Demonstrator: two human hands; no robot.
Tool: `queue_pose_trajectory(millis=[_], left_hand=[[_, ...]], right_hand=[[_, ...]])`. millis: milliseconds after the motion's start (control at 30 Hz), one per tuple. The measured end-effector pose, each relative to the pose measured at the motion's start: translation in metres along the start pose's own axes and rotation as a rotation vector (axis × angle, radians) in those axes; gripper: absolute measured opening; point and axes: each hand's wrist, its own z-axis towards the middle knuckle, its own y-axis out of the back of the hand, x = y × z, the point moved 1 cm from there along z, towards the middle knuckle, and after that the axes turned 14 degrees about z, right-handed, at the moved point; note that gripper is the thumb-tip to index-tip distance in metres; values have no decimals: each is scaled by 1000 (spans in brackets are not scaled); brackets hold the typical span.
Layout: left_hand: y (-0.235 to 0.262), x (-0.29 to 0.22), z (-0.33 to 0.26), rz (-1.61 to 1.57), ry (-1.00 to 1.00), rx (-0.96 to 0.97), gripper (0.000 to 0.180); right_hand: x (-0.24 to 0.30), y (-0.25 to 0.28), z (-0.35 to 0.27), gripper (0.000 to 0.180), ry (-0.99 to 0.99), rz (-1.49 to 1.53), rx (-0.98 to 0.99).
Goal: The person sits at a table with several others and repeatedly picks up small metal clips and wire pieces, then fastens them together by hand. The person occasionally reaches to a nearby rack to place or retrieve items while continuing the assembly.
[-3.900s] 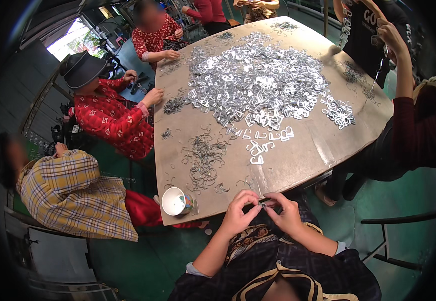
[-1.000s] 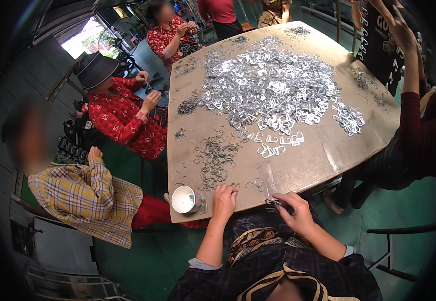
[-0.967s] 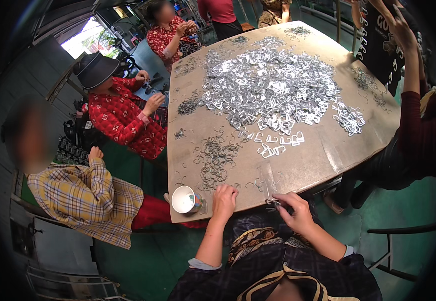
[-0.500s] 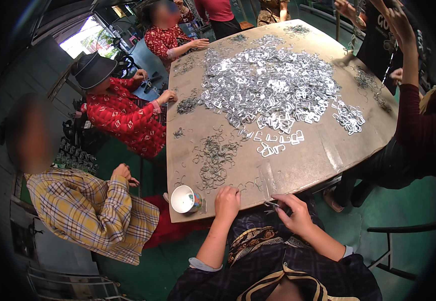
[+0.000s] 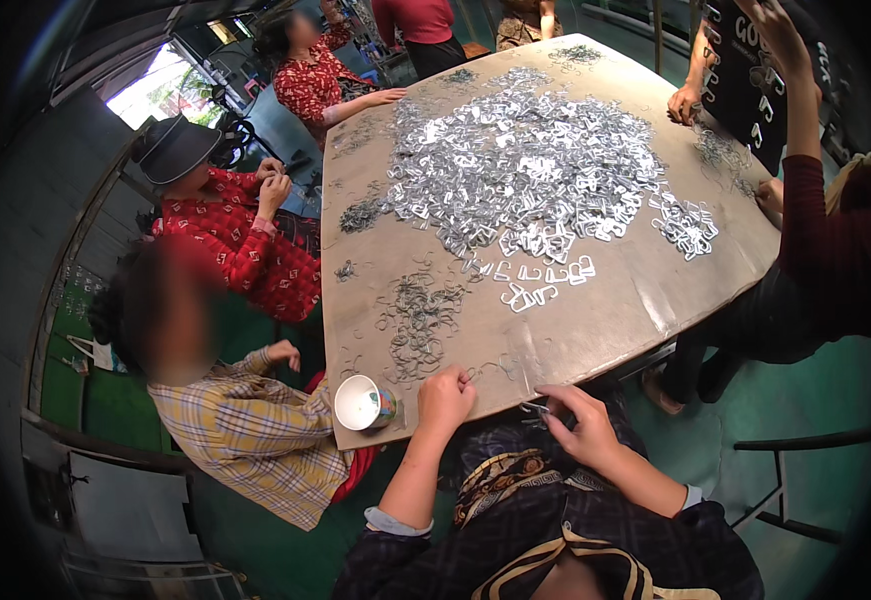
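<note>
My right hand (image 5: 583,425) is closed at the table's front edge, with a small silver metal hook (image 5: 533,408) pinched between thumb and fingers. To its left, my left hand (image 5: 445,400) rests on the tabletop with its fingers curled together; whatever they may hold is hidden. Thin wire loops (image 5: 417,325) lie loosely scattered beyond my left hand, a few of them close to its fingertips. Several flat silver hooks (image 5: 530,295) lie apart from the large heap of hooks (image 5: 525,165) at the table's middle.
A white-lined paper cup (image 5: 358,403) stands at the near left corner of the brown table (image 5: 605,310). People work along the left, far and right sides; a plaid sleeve (image 5: 295,415) is close to the cup. A dark metal chair (image 5: 780,470) stands behind at right.
My left hand has shifted slightly left, its fingers curling more. The person in plaid has leaned toward the table. The visored person's hands have come together; a hand at far right has lowered onto the table.
</note>
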Motion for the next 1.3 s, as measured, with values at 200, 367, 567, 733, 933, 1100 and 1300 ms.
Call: queue_pose_trajectory(millis=[200,367,567,733,933,1100,1300], left_hand=[[25,-35,-28,-919,58,276,9],[36,-59,-36,-718,-250,167,12],[30,-63,-32,-661,-276,122,12],[34,-68,-28,-674,-290,135,13],[28,-68,-27,-688,-310,148,15],[27,-68,-29,-677,-332,179,14],[27,-66,-33,-619,-332,144,13]], right_hand=[[-3,-2,0,49,-14,-12,0],[-2,-4,2,51,-12,-6,18],[-1,2,8,55,-18,-32,64],[-2,5,16,56,-18,-14,104],[-1,6,18,54,-21,-16,124],[-8,6,14,53,-19,-1,139],[-7,2,10,52,-12,6,155]])
